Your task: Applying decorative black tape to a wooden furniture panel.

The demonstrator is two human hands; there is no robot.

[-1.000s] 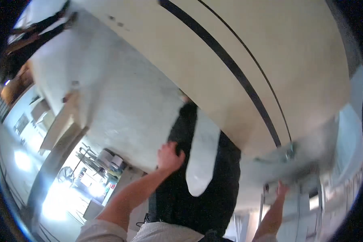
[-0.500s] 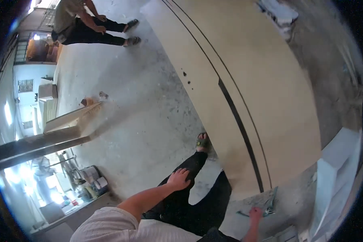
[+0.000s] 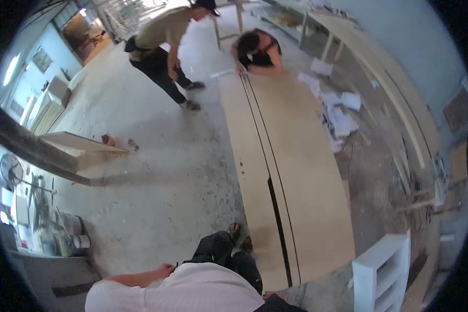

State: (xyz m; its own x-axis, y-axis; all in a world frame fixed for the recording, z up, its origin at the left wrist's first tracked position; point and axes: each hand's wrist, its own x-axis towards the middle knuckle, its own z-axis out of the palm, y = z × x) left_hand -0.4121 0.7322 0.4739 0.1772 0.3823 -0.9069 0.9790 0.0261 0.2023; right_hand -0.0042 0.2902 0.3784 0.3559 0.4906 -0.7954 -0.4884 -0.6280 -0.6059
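My left hand (image 3: 165,270) rests beside my left hip against the dark trousers; its fingers are too small and partly hidden to read. Only a bit of my right hand (image 3: 271,295) shows at the lower edge, close to the near end of a large tan board (image 3: 317,208); its fingers are hidden. Two long dark lines run the length of the board. The left one widens into a thick black band (image 3: 278,229) toward me. At the far end a crouching person (image 3: 257,52) leans over the board, hands by the lines.
Another person (image 3: 164,52) stands to the left of the board's far end. White papers (image 3: 340,117) litter the floor on the right. A white shelf unit (image 3: 382,275) stands at the near right. On the left are a brown beam (image 3: 36,151) and a fan (image 3: 10,169).
My view has lifted, bringing the crouching person and the papers into sight. My left hand has moved from my thigh to my hip. My right hand has slipped mostly out of view.
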